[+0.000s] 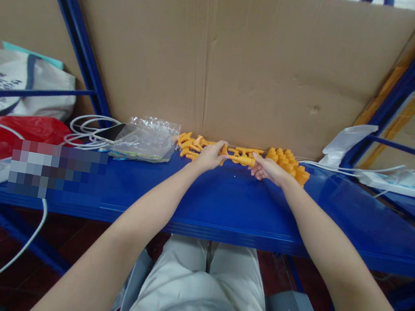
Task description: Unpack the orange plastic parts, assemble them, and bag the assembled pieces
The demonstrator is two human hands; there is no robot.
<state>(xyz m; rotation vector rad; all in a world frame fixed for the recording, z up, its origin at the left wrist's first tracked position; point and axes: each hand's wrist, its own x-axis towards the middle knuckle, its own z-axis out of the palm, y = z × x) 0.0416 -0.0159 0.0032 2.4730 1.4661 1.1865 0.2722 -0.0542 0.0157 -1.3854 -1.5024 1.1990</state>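
Both my hands meet at the back of a blue shelf (224, 201). My left hand (210, 156) is closed around one end of an orange plastic piece (242, 158), and my right hand (267, 168) pinches its other end. Loose orange pieces (190, 145) lie to the left of my hands. More assembled orange pieces (289, 164) sit in a group to the right, against the cardboard backing (223, 62).
A clear plastic bag (146, 138), a phone (111, 132) and coiled white cable (84, 129) lie left of the hands. Further left are a red bag (12, 131) and a white tote (16, 81). A white power strip (394, 182) with cables sits right. Blue uprights frame the shelf.
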